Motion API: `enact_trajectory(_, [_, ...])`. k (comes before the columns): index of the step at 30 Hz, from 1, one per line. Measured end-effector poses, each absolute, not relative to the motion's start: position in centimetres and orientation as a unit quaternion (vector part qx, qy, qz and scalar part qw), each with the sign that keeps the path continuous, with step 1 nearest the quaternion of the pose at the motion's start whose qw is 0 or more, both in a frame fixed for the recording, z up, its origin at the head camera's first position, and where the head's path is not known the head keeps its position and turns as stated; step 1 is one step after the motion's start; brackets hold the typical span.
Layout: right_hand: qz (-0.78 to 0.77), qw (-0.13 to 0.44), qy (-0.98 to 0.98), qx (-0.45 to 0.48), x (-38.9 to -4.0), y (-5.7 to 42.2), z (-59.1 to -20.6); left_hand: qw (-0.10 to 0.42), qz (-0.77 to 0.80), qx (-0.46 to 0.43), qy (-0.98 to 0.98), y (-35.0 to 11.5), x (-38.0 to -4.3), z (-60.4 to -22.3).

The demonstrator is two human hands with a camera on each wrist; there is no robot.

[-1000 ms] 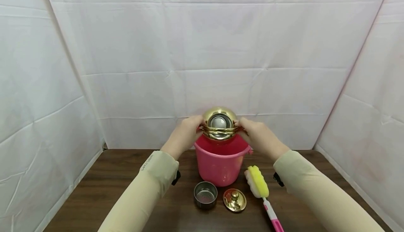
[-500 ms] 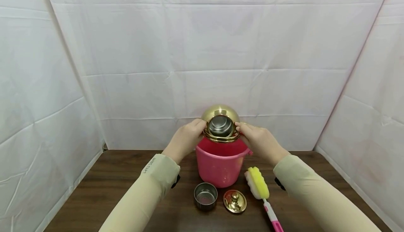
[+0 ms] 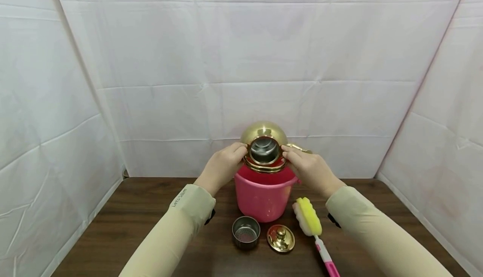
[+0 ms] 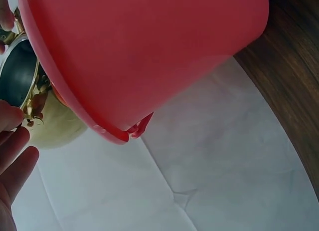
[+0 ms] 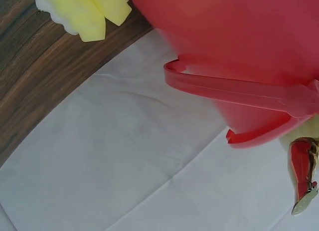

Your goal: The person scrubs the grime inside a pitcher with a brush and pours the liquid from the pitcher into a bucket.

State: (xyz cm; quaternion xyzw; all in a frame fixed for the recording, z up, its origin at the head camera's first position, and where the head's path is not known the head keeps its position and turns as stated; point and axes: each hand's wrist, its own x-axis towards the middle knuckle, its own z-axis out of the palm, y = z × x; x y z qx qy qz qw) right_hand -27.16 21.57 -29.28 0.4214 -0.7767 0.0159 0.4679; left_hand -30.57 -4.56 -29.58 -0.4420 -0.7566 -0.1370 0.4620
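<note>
A gold teapot [image 3: 264, 128] is tipped over the pink bucket [image 3: 262, 201], its round mouth facing the head camera and showing a silvery inside. My left hand [image 3: 222, 163] pinches its left side where the handle joins, and my right hand [image 3: 311, 170] pinches the matching spot on the right. The handle [image 3: 265, 169] hangs down across the front below the mouth. To the right pokes the spout [image 5: 301, 166], partly behind my right hand in the head view. Fingers of the left hand [image 4: 17, 166] show at the edge of the left wrist view; the right wrist view shows none.
In front of the bucket stand a metal strainer cup [image 3: 245, 231] and, beside it, a gold lid [image 3: 281, 238]. A yellow and white sponge brush [image 3: 309, 216] lies on the dark wooden table [image 3: 151, 218] at the right. White cloth [image 3: 264, 59] hangs behind and at both sides.
The teapot has tilted further, its mouth turning to the head camera and the handle dropping below it. The spout has come into sight on the right. Both hands have shifted only slightly with it.
</note>
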Motion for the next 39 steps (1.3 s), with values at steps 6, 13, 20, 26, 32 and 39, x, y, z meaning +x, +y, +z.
enact_trajectory(6, [0.004,0.483,-0.769,0.419,-27.34,21.63,-29.59,0.464,-0.136,-0.448,-0.752,-4.57,-30.76,-29.83])
enact_trajectory(13, [0.004,0.494,-0.762,0.418,-27.32,21.51,-30.0,0.483,-0.133,-0.452,-0.738,-4.58,-30.62,-29.98])
enact_trajectory(20, [0.006,0.514,-0.746,0.423,-27.5,21.63,-30.1,0.485,-0.132,-0.449,-0.738,-4.61,-30.57,-29.97])
enact_trajectory(26, [-0.015,0.522,-0.743,0.419,-27.42,21.79,-30.11,0.495,-0.127,-0.448,-0.733,-4.52,-30.69,-30.04])
enact_trajectory(32, [-0.041,0.524,-0.731,0.434,-27.44,22.0,-30.03,0.502,-0.112,-0.456,-0.727,-4.57,-30.6,-29.89])
enact_trajectory(39, [-0.056,0.51,-0.714,0.475,-27.68,22.41,-29.5,0.498,-0.046,-0.481,-0.72,-4.84,-30.5,-29.6])
